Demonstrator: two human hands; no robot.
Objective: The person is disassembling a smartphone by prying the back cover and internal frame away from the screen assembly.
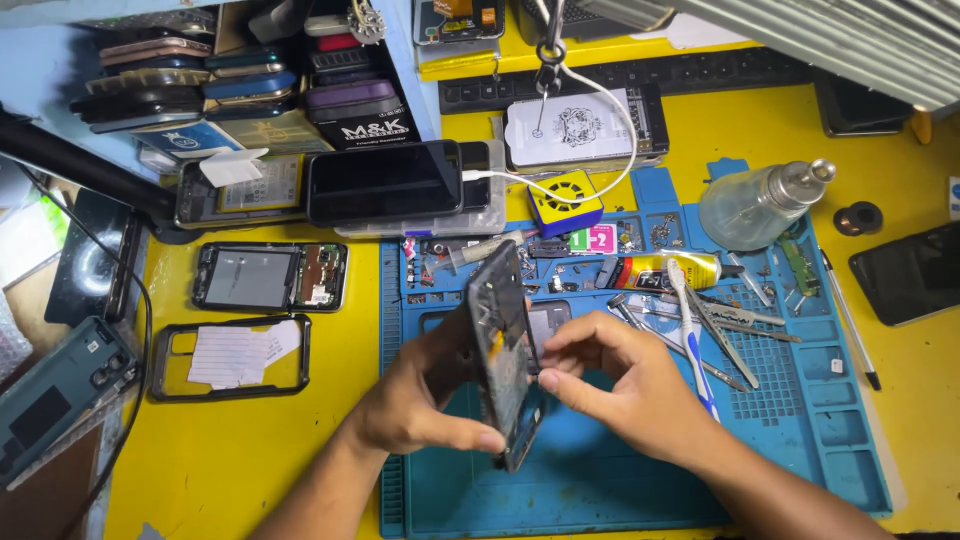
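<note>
Above the blue silicone repair mat (600, 480), both hands' grips clasped an opened black smartphone frame (505, 350): left hand (420, 395) at nine o'clock, right hand (625, 385) at three. Tiny screws filled the mat's upper compartments (660, 232).

Two hands counted: left (415, 395), right (625, 385). One opened dark phone body (505, 340) held. One blue silicone work mat (600, 480). One clear glass bottle (755, 205). One white-blue toothbrush (690, 330).

The left hand (415, 390) held an opened phone (505, 350) upright on edge above the blue mat (600, 480), thumb on its lower rim. The right hand (625, 385) pinched at the phone's inner face. On the mat behind the phone lay tweezers (725, 345), a toothbrush (690, 330) and a glue tube (665, 270); a glass bottle (760, 205) lay at the mat's far edge
</note>
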